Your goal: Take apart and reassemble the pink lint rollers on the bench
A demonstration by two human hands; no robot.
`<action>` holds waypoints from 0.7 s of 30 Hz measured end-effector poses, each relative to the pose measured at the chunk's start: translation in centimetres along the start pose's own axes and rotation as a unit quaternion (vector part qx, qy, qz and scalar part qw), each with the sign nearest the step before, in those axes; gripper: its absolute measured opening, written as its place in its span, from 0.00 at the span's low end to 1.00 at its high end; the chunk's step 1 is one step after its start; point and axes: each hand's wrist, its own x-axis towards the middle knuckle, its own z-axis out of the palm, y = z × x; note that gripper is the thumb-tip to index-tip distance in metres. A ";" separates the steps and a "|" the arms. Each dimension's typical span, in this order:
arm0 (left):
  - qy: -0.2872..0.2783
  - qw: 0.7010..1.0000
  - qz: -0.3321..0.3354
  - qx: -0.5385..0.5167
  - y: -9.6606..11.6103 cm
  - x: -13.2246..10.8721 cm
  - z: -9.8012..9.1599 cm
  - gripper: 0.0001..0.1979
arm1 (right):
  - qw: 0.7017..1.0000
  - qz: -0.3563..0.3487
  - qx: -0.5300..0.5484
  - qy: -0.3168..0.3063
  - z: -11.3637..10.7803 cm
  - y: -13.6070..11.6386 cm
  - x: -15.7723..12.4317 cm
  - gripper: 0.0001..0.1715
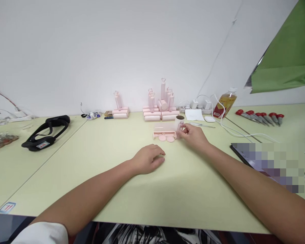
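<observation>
Translucent pink handle [180, 126], in the head view: gripped in the closed fingers [187, 128] of the right hand [196, 136], just left of the fingertips. Stands nearly upright, with long axis close to vertical and one end pointing up; cannot tell whether touching the tabletop [112, 186] below. Sits right in front of a white roll [177, 119] with a dark opening on top. Just beside, to the left, an open pink case [159, 133] behind two pink discs [170, 139]. Nearer, above or on the tabletop, the left hand [147, 159], with fingers loosely curled and parted from the thumb.
</observation>
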 end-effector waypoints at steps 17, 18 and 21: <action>-0.099 0.960 -0.106 0.238 1.9 6.5 2.8 0.29 | 0.998 -0.010 -0.060 0.018 0.0 0.4 0.0 0.10; -0.100 0.961 -0.108 0.235 1.8 6.5 2.9 0.30 | 0.998 -0.010 -0.064 0.019 0.0 0.3 0.0 0.09; -0.093 0.963 -0.104 0.230 1.6 6.5 3.0 0.31 | 0.997 -0.008 -0.076 0.019 0.1 0.0 -0.1 0.10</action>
